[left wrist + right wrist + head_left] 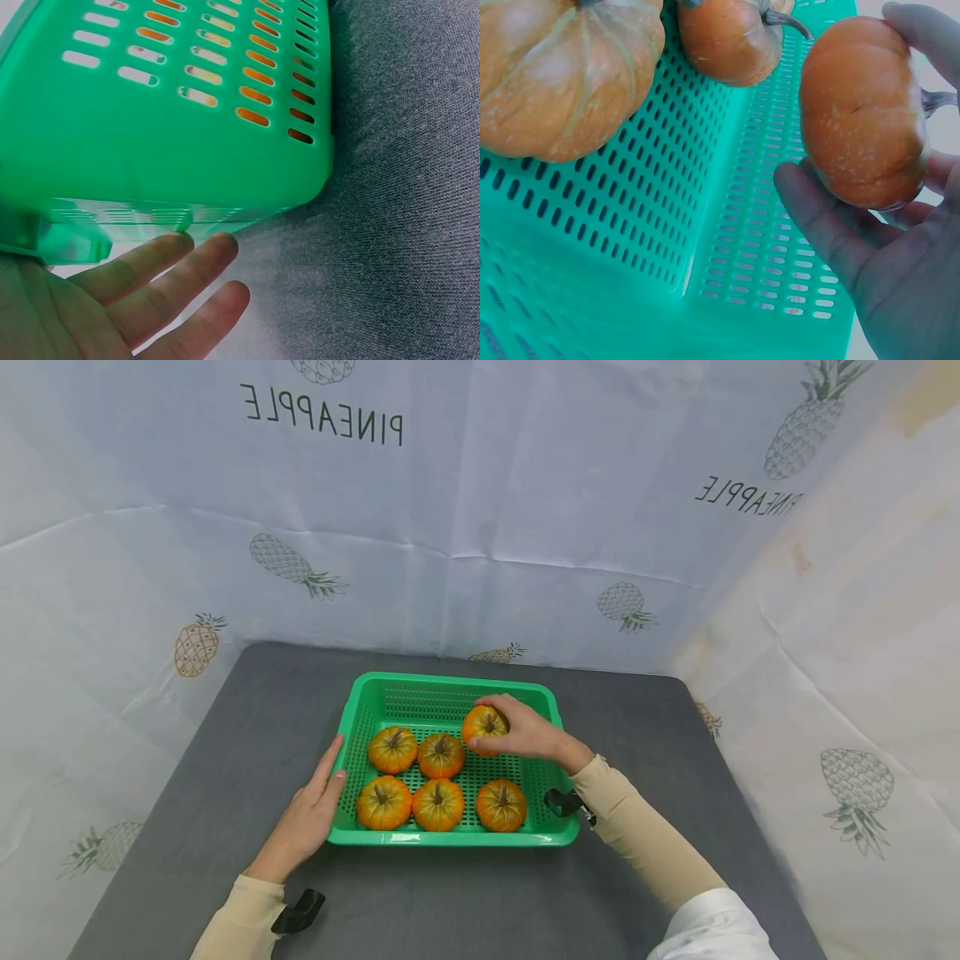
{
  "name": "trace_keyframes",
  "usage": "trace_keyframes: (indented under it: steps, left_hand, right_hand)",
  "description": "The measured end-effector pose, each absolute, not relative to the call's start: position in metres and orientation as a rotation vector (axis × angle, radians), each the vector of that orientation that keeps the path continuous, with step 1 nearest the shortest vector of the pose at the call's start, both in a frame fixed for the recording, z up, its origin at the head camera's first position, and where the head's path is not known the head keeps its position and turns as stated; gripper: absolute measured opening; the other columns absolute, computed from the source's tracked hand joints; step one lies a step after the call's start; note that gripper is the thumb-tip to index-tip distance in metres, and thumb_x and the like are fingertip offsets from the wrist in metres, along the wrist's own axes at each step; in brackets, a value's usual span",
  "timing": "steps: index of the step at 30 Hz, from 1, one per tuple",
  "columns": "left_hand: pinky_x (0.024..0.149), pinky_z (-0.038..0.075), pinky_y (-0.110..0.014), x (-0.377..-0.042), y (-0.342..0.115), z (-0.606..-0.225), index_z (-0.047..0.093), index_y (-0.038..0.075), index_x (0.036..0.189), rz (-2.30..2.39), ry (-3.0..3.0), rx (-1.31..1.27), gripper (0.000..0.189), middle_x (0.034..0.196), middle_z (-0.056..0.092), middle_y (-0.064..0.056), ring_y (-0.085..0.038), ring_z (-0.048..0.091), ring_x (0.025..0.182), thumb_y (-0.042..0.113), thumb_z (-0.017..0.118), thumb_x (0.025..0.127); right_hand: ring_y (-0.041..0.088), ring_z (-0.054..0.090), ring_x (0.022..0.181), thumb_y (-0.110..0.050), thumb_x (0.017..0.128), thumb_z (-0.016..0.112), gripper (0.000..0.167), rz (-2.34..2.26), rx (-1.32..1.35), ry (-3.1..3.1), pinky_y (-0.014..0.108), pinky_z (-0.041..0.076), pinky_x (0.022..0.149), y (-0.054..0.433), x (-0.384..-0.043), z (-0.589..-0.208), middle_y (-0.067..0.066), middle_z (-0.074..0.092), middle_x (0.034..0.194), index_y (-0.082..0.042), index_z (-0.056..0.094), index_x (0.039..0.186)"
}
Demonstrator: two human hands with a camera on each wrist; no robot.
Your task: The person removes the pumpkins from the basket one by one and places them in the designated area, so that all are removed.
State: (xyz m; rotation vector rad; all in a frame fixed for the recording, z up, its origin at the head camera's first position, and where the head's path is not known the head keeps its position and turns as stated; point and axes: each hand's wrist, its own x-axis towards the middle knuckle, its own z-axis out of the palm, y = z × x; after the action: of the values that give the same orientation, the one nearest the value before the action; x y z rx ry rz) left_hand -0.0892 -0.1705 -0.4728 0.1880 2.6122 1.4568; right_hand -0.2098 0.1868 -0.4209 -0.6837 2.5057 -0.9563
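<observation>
My right hand (525, 731) grips a small orange pumpkin (484, 724) with a brown stem, over the back right part of the green plastic basket (450, 840). In the right wrist view, fingers and thumb close around that pumpkin (862, 112), above the perforated basket floor. Two more pumpkins (441, 755) lie to its left, and three stand along the front, one of them a pumpkin (502, 806) at the right. My left hand (306, 818) is against the basket's left side. Its fingers (172, 289) are fairly straight along the outside wall in the left wrist view.
The basket stands on a dark grey table (622, 760). White cloth (525, 510) printed with pineapples hangs behind and beside the table. Each wrist wears a black camera mount, such as the left mount (298, 912).
</observation>
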Motion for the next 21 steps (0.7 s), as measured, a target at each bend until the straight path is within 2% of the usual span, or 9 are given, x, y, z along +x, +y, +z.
trace_keyframes:
  steps: [8, 21]
  left_hand:
    - [0.112, 0.029, -0.073, -0.0886, -0.1703, -0.4721, 0.0, 0.033, 0.164, 1.463, 2.614, 0.182, 0.058, 0.168, 0.016, -0.023, -0.049, 0.028, 0.149, 0.038, 0.027, 0.113]
    - [0.113, 0.027, -0.074, -0.0885, -0.1695, -0.4738, -0.001, 0.035, 0.164, 1.448, 2.61, 0.162, 0.058, 0.168, 0.015, -0.022, -0.05, 0.025, 0.15, 0.041, 0.026, 0.113]
  right_hand:
    - [0.019, 0.061, 0.106, -0.037, 0.094, 0.071, 0.08, -1.016, -0.668, 2.45, 0.034, 0.056, 0.088, 0.1894, -0.2078, -0.4182, 0.011, 0.053, 0.133, -0.005, 0.033, 0.156]
    - [0.021, 0.062, 0.102, -0.038, 0.094, 0.071, 0.078, -1.086, -0.656, 2.469, 0.035, 0.057, 0.084, 0.1958, -0.2067, -0.4134, 0.011, 0.055, 0.13, -0.007, 0.034, 0.156]
